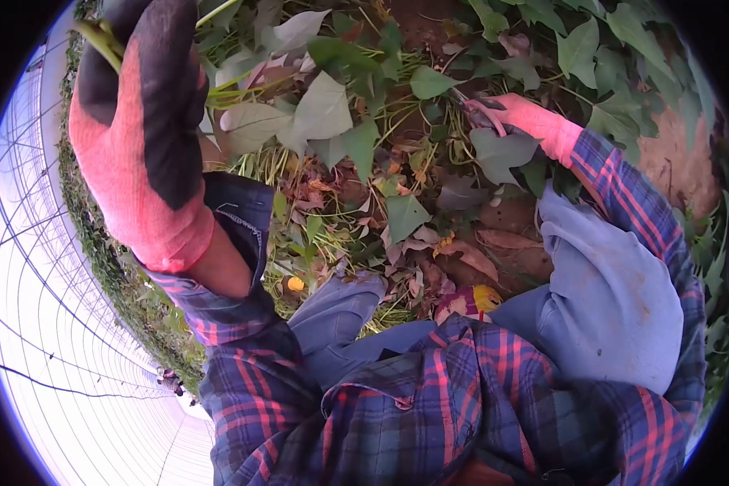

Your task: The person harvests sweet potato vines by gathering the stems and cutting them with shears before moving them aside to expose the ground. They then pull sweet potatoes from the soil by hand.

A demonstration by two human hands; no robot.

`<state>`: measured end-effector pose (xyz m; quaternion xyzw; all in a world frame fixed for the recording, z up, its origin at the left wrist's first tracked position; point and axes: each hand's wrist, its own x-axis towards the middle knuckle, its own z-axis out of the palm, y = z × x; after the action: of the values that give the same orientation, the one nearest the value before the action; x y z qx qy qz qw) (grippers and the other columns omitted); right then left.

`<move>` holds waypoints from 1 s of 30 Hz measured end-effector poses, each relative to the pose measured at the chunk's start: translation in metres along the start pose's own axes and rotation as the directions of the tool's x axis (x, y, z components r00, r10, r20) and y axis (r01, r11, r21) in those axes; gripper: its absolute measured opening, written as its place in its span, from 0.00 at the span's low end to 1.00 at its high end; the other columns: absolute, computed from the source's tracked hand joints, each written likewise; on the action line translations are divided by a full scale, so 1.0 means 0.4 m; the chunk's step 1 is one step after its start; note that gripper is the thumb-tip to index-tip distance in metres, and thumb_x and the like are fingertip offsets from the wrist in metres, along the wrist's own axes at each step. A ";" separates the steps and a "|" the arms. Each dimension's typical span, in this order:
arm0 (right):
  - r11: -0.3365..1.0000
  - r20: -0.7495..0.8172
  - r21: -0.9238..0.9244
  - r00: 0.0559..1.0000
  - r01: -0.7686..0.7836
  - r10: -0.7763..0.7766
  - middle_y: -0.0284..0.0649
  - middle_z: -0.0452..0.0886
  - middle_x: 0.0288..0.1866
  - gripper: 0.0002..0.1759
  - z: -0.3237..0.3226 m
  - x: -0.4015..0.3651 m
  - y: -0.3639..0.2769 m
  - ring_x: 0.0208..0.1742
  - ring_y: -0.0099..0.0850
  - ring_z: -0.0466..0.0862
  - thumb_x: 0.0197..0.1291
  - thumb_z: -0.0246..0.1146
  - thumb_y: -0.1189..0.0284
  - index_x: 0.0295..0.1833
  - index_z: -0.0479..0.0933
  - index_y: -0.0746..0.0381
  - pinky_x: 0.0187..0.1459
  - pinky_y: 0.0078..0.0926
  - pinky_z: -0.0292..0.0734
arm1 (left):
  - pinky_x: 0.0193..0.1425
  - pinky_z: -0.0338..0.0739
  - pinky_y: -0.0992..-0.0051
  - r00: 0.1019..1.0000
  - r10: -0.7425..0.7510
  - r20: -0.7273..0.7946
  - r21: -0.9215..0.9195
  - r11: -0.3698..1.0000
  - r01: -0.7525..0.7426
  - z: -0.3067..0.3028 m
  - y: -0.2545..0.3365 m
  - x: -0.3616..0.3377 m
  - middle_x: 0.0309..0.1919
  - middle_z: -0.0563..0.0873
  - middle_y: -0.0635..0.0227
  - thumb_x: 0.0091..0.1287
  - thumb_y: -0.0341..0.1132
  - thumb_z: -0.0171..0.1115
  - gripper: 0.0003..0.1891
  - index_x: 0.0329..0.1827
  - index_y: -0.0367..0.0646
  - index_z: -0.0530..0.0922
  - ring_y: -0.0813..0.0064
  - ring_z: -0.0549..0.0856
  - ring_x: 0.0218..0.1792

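Note:
My left hand (142, 121), in a pink glove with dark palm and fingers, is raised large at the upper left. Its fingers are closed round a green stem (101, 40). Among the vines at the upper right, my right hand (535, 121), in a pink glove, is closed on red-handled scissors (488, 117). The blades run into the foliage and are mostly hidden. A broad green leaf (500, 154) covers part of the space below that hand. Pale-backed leaves (322, 109) hang between both hands.
Dry brown leaves (470, 257) and thin stems cover soil (522, 217) before my knees. A pink and yellow object (466, 302) lies between my legs. More vines (616, 49) grow at the upper right. Framework (24, 202) rises at the left, with small distant figures, too small to make out.

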<state>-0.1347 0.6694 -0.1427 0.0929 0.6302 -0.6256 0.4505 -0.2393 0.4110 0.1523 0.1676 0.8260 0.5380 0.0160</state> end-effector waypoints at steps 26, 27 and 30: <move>0.932 -0.245 0.247 0.947 0.266 -0.206 0.27 0.77 0.36 0.26 -0.034 0.057 -0.022 0.30 0.15 0.74 0.66 0.57 0.55 0.65 0.72 0.57 0.34 0.12 0.70 | 0.50 0.79 0.64 0.609 -0.539 0.582 0.808 0.472 -0.353 0.263 -0.438 -0.175 0.52 0.76 0.50 0.61 0.29 0.55 0.19 0.56 0.36 0.70 0.56 0.83 0.49; 0.976 -0.221 0.064 0.957 0.207 -0.188 0.28 0.77 0.36 0.27 -0.019 0.034 -0.049 0.31 0.15 0.74 0.66 0.58 0.53 0.64 0.73 0.57 0.34 0.13 0.70 | 0.50 0.79 0.64 0.578 -0.554 0.599 0.798 0.475 -0.371 0.269 -0.435 -0.196 0.51 0.77 0.50 0.61 0.30 0.54 0.19 0.56 0.36 0.70 0.57 0.84 0.48; 0.970 -0.185 -0.163 0.960 0.181 -0.211 0.30 0.77 0.35 0.27 0.003 0.009 -0.065 0.33 0.15 0.73 0.65 0.58 0.52 0.62 0.75 0.58 0.35 0.16 0.70 | 0.49 0.78 0.62 0.595 -0.487 0.640 0.731 0.625 -0.274 0.273 -0.463 -0.248 0.46 0.80 0.51 0.65 0.33 0.52 0.13 0.50 0.37 0.71 0.55 0.83 0.47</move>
<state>-0.1540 0.6614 -0.1266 0.0597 0.7221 -0.6073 0.3257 -0.1710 0.4107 -0.0745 0.3216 0.8818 -0.0070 0.3448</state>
